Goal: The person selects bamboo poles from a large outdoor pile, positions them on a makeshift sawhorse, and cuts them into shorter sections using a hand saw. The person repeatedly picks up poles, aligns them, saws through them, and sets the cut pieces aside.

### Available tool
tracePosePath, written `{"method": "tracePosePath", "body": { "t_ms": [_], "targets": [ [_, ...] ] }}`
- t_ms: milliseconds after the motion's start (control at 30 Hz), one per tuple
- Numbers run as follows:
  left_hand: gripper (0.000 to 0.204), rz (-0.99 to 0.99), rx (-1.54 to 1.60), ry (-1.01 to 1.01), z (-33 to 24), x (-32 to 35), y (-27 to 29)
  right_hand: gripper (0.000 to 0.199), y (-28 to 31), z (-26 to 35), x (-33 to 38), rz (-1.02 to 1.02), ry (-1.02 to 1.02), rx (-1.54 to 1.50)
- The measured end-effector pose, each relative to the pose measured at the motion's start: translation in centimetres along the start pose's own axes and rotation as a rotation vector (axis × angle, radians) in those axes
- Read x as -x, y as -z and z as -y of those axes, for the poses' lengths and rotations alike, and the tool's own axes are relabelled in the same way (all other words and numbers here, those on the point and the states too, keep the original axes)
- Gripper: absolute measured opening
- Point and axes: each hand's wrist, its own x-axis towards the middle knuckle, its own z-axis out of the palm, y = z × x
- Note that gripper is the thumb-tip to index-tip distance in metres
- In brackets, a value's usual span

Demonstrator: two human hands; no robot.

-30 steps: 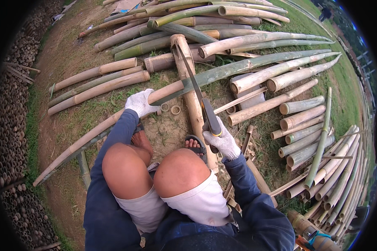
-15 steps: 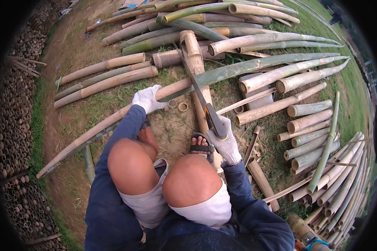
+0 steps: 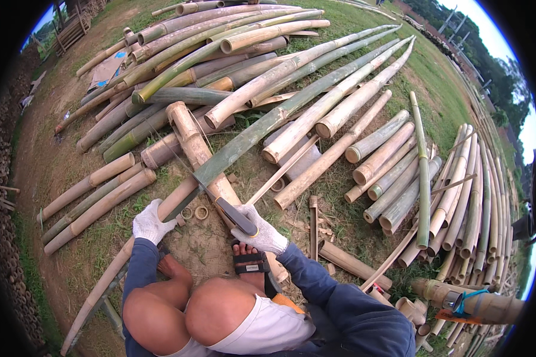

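In my gloved right hand point(image 3: 263, 231) is the grip of a handsaw point(image 3: 236, 216), dark with a yellowish edge. Its thin blade points up and left, meeting a long bamboo pole point(image 3: 250, 140) where tan turns to green. I cannot tell how deep the cut is. My gloved left hand point(image 3: 152, 222) is closed round the tan stretch of this pole, left of the blade. The pole rests across a thick tan bamboo piece point(image 3: 190, 135) that runs toward my sandalled foot point(image 3: 250, 265).
Stacked bamboo poles point(image 3: 178, 74) lie at the far left, and cut lengths point(image 3: 98, 208) at the left. Shorter bamboo pieces point(image 3: 384, 152) and a heap of thin poles point(image 3: 467, 196) lie at the right. Small bamboo rings point(image 3: 202, 212) are on the ground between my hands.
My view has swung to the right and up, so the scene sits lower and further left. My hands keep hold of the pole and the saw, and the blade shows more edge-on.
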Motion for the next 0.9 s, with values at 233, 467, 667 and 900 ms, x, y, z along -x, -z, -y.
{"method": "tracePosePath", "body": {
  "t_ms": [233,467,667,900],
  "targets": [
    [0.079,-0.013,0.000,0.010,-0.3,0.0,0.3,0.062,-0.7,-1.3,0.2,-0.019,0.015,-0.046],
    [0.078,0.009,0.003,0.032,-0.1,-0.4,0.0,0.056,3.0,3.5,14.5,0.002,-0.142,0.008],
    [0.074,-0.028,0.011,0.006,-0.6,0.3,0.1,0.060,-1.0,-1.2,-0.9,-0.009,-0.008,-0.048],
    [0.074,0.020,0.111,0.050,4.2,-2.1,1.6,0.060,-1.8,-1.4,-1.4,-0.094,-0.070,0.034]
  ]
}}
